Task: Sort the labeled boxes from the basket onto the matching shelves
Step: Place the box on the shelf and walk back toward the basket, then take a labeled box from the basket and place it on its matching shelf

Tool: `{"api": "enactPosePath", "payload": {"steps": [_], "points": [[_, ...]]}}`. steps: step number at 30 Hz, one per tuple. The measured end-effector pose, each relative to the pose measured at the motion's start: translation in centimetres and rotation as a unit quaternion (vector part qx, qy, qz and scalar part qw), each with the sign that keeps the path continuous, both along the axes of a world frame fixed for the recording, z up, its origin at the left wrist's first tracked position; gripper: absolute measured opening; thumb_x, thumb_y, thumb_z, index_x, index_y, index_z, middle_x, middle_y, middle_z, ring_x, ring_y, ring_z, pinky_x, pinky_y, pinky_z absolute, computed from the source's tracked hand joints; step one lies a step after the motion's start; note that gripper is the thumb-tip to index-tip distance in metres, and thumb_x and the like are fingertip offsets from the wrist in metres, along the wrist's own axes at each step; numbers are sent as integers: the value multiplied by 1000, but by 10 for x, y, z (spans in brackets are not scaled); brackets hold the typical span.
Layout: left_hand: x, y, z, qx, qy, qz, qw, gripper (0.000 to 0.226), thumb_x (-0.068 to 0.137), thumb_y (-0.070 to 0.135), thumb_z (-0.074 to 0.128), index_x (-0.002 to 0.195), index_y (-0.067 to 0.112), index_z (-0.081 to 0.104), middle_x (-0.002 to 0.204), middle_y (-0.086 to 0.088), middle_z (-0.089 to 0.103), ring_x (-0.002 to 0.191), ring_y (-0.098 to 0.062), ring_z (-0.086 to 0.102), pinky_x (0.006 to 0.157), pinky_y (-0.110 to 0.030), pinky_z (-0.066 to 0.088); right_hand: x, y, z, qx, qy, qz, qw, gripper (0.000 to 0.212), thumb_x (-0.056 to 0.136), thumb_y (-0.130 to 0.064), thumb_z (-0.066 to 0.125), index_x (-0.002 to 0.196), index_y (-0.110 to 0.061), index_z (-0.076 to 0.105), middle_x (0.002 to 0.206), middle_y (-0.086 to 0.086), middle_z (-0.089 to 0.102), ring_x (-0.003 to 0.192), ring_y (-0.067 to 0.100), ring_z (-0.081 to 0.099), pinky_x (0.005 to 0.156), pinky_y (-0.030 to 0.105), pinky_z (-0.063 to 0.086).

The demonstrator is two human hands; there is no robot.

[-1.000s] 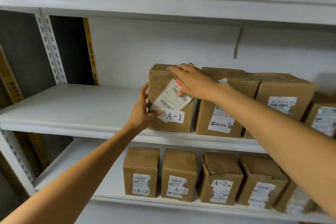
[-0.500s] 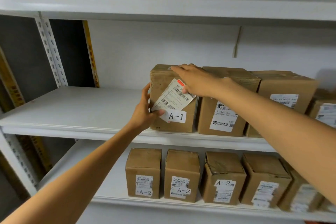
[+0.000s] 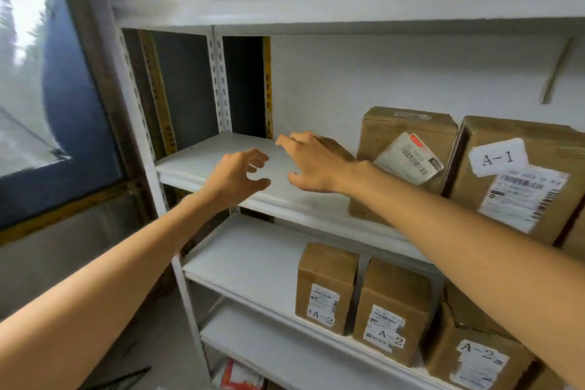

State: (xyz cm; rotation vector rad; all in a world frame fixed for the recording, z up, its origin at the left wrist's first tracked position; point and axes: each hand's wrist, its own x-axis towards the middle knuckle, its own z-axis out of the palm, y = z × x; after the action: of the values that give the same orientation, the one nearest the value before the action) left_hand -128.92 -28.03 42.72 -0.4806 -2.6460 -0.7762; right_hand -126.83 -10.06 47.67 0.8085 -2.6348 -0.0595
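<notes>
The brown cardboard box with a tilted white shipping label stands on the A-1 shelf, first in a row of boxes. Right of it is another box with an A-1 tag. My left hand hovers over the shelf's bare left part, fingers loosely curled and holding nothing. My right hand is just left of the box, fingers spread and relaxed, holding nothing. Both hands are off the box.
The shelf below carries several A-2 labelled boxes toward the right. A white upright post bounds the rack's left side. A window lies further left. Something red and white sits at floor level.
Both hands have let go of the A-1 box and drawn away to the left. The view has swung left, so the boxes now sit at the right.
</notes>
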Motion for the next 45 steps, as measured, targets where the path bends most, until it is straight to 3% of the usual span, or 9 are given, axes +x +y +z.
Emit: {"api": "enactPosePath", "payload": {"steps": [8, 11, 17, 21, 26, 32, 35, 40, 45], "points": [[112, -104, -5, -82, -52, 246, 964, 37, 83, 28, 72, 118, 21, 62, 114, 0, 67, 98, -17, 65, 82, -32, 56, 8, -113, -31, -9, -106, 201, 974, 56, 83, -37, 68, 131, -17, 48, 125, 8, 57, 103, 24, 58, 79, 33, 52], [173, -120, -11, -64, -96, 342, 933, 36, 82, 34, 72, 115, 23, 64, 110, 2, 67, 96, -15, 64, 85, -35, 54, 34, -143, -41, 5, -143, 285, 948, 62, 82, -39, 71, 134, -16, 47, 133, 7, 54, 116, 25, 54, 89, 35, 50], [315, -107, -38, -25, -166, 486, 858, 39, 79, 40, 73, 112, 20, 64, 100, 4, 65, 92, -16, 64, 84, -37, 54, 124, -186, -71, 32, -159, 452, 877, 72, 75, -46, 76, 134, -17, 46, 130, 4, 52, 116, 22, 51, 84, 30, 47], [427, -81, -57, 13, -176, 598, 782, 33, 75, 37, 76, 103, 22, 66, 88, 7, 64, 86, -14, 66, 83, -34, 55, 212, -206, -92, 69, -171, 561, 807, 63, 78, -48, 73, 128, -16, 52, 121, 3, 55, 102, 19, 53, 78, 30, 47], [574, -23, -82, 45, -214, 701, 678, 28, 76, 32, 77, 99, 20, 67, 92, 1, 69, 86, -15, 65, 81, -30, 54, 341, -212, -120, 124, -174, 656, 724, 69, 74, -51, 73, 130, -19, 49, 126, 3, 57, 115, 27, 54, 93, 40, 46], [711, 66, -97, 45, -267, 773, 574, 36, 80, 38, 72, 111, 20, 64, 104, 4, 62, 96, -16, 59, 82, -34, 50, 483, -196, -138, 177, -186, 762, 595, 60, 78, -43, 73, 126, -13, 53, 120, 7, 57, 104, 24, 55, 82, 33, 47], [769, 106, -102, 49, -286, 807, 515, 31, 81, 38, 71, 106, 23, 64, 99, 5, 63, 95, -19, 62, 76, -31, 49, 553, -180, -142, 205, -176, 805, 528, 61, 80, -42, 71, 128, -11, 51, 123, 8, 55, 113, 28, 53, 89, 36, 46], [838, 159, -104, 88, -246, 854, 451, 40, 78, 40, 75, 109, 17, 65, 92, 3, 64, 90, -20, 63, 79, -34, 52, 657, -150, -142, 229, -164, 854, 437, 47, 81, -35, 71, 116, -8, 54, 107, 6, 58, 101, 27, 56, 80, 37, 45], [906, 207, -118, 139, -244, 879, 385, 38, 80, 35, 74, 113, 21, 63, 104, 3, 67, 86, -13, 60, 73, -25, 47, 739, -115, -150, 263, -171, 869, 382, 54, 84, -33, 70, 129, -12, 49, 122, 6, 56, 109, 22, 54, 90, 35, 48]]}}
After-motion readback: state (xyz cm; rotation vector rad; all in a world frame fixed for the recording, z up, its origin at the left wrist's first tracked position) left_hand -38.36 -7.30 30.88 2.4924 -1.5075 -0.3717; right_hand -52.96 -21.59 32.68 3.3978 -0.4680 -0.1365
